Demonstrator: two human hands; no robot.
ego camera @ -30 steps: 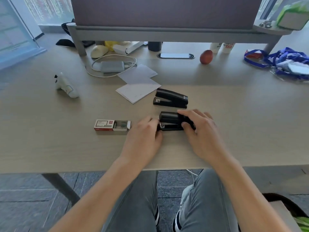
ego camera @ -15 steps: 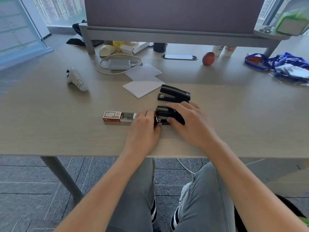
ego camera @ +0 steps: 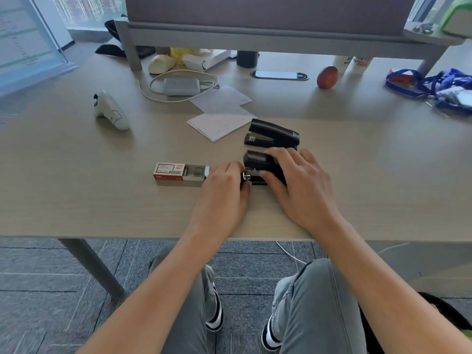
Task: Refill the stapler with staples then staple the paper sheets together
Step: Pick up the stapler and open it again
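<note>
Your right hand (ego camera: 304, 185) wraps the stapler (ego camera: 260, 166) from the back, grip closed over its body; your left hand (ego camera: 224, 185) pinches at its metal nose, fingers curled tight there. It sits on the surface (ego camera: 76, 195) near the front edge. Expect it to be rigid, fairly heavy and smooth plastic, so hold the body and pull from the metal front. Left of your hand, the staple box (ego camera: 180, 171) lies with its tray slid partly out, staples apparently inside. A second stapler (ego camera: 272, 132) and the paper (ego camera: 219, 122) wait behind.
</note>
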